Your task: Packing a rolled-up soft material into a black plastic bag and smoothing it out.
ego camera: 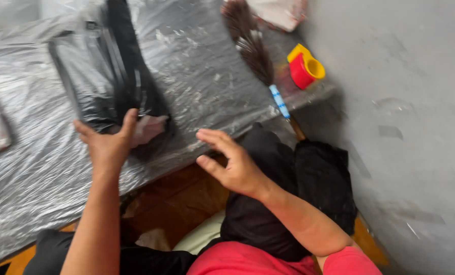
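Looking down at a low table [44, 168] wrapped in crinkly clear plastic sheet, with both hands out over it. The left hand [108, 142] is flat on the near end of a black bag [105, 76], fingers together pointing away and thumb stuck out to the side, so it's pressing more than gripping. Just past its thumb there's a pale pinkish bit [148, 128] poking out from under the bag; can't tell what it is, the shot is blurry. The bag itself runs away from the left hand toward the far side of the table.

The right hand [232, 163] is empty, open and loosely spread, hovering over the table's near edge, well apart from the bag and touching nothing as far as I can see.

My guess on handling: the bag looks like thin glossy plastic film, so light, floppy and pretty slippery, especially on that plastic sheet. It'll slide rather than stay put, and it'll sag if you lift it from one spot. Best hold is probably the near edge under the left hand, pinched, with the other hand taking a side edge.

Beyond the right hand: a feather duster [250, 48] with a blue-and-white handle, and past that a red and yellow cup [305, 69] at the table's corner. Grey wall [406, 127] off to the right side.
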